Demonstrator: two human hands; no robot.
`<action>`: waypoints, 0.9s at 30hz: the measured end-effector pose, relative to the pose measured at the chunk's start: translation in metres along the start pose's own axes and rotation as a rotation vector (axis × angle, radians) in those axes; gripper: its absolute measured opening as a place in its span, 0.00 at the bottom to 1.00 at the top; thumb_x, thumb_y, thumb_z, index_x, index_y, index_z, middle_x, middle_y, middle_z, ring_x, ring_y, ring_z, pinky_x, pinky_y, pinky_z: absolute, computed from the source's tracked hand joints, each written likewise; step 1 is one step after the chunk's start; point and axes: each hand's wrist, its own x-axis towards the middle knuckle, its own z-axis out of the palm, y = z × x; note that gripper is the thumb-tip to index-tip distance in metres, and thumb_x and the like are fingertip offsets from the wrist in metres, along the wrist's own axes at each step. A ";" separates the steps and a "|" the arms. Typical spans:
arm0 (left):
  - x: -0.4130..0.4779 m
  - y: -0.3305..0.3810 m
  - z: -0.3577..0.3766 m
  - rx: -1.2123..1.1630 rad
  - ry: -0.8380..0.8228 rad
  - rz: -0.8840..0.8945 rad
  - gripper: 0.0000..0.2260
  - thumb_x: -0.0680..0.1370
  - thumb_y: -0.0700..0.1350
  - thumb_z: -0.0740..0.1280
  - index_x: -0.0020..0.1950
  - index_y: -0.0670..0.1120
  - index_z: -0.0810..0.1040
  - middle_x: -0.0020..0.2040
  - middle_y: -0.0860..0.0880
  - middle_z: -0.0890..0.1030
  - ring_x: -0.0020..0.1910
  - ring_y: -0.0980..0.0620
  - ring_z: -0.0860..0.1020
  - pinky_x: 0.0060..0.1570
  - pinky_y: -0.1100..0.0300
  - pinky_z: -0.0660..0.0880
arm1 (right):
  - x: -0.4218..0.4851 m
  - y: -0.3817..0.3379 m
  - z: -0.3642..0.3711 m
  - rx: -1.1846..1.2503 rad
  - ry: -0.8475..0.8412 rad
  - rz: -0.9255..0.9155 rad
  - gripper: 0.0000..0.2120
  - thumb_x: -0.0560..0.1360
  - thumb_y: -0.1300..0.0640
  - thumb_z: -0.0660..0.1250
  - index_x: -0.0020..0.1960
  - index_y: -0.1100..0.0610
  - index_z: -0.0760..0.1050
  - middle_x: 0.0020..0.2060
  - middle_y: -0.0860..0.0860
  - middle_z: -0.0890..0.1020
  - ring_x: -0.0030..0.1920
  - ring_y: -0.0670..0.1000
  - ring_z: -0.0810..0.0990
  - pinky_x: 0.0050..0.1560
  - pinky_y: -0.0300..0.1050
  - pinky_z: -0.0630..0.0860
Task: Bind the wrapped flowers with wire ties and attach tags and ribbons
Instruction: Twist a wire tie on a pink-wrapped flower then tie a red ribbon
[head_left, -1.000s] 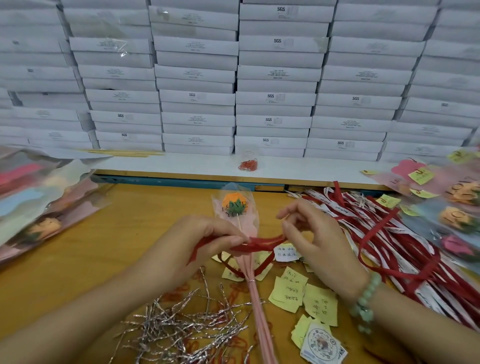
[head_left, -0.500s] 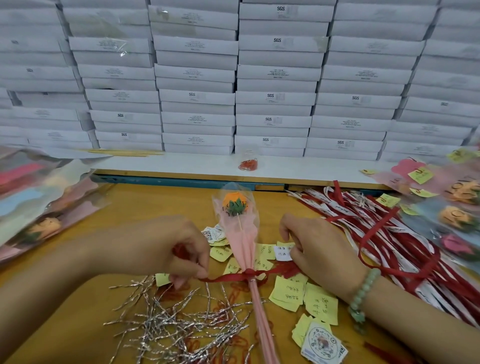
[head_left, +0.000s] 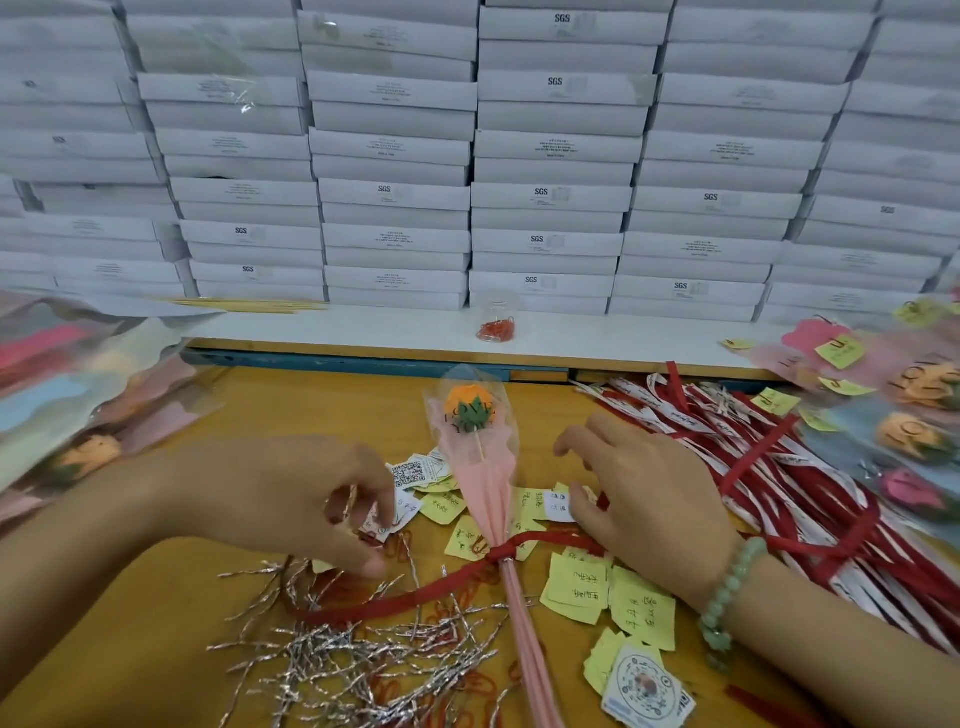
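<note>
A wrapped flower (head_left: 475, 457) is lying on the yellow table (head_left: 156, 597), right in the middle between the two hands. Its orange head is pointing away from the person, and its long pink stem is pointing back toward them. A red ribbon (head_left: 415, 592) is going around the thin neck of the wrap. One end is trailing off to the left over a heap of silver wire ties (head_left: 337, 649). The other end is running to the right, under the right hand.

The left hand (head_left: 291, 504) is hovering over the ties with its fingers curled. The thumb and fingers are close together, but I cannot tell if they are pinching anything. The right hand (head_left: 644, 499) is lying flat and spread out over the yellow paper tags (head_left: 576, 587), with its fingertips beside a small white tag (head_left: 558, 506).

The flower is probably very light. The clear plastic and pink paper around it look thin and crinkly, so a hard squeeze could crush them. The best place to hold it seems to be the narrow neck where the ribbon is sitting, or the stiff stem below. The ribbon looks soft and floppy, so it is best pinched near the knot. The wire ties look thin and bendy, and they are tangled, so one should be picked out by its end.
</note>
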 end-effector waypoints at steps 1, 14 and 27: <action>0.002 0.002 0.001 -0.030 0.041 -0.028 0.20 0.66 0.74 0.61 0.52 0.66 0.73 0.50 0.70 0.72 0.48 0.63 0.74 0.46 0.65 0.74 | -0.001 -0.002 -0.002 0.038 0.042 -0.037 0.06 0.72 0.53 0.69 0.49 0.49 0.78 0.38 0.43 0.74 0.33 0.45 0.72 0.28 0.38 0.68; 0.042 0.042 0.059 -0.083 0.318 -0.021 0.17 0.77 0.49 0.68 0.60 0.63 0.64 0.41 0.66 0.74 0.41 0.70 0.70 0.33 0.68 0.64 | -0.006 -0.010 0.005 0.146 -0.050 -0.339 0.09 0.73 0.48 0.62 0.41 0.50 0.78 0.36 0.43 0.76 0.36 0.46 0.71 0.34 0.42 0.72; 0.044 0.044 0.056 -1.410 0.476 0.109 0.12 0.70 0.41 0.73 0.53 0.49 0.84 0.49 0.40 0.85 0.52 0.46 0.84 0.54 0.63 0.78 | -0.007 -0.012 0.009 0.154 0.019 -0.331 0.05 0.74 0.52 0.66 0.44 0.50 0.80 0.51 0.45 0.78 0.58 0.48 0.75 0.54 0.45 0.72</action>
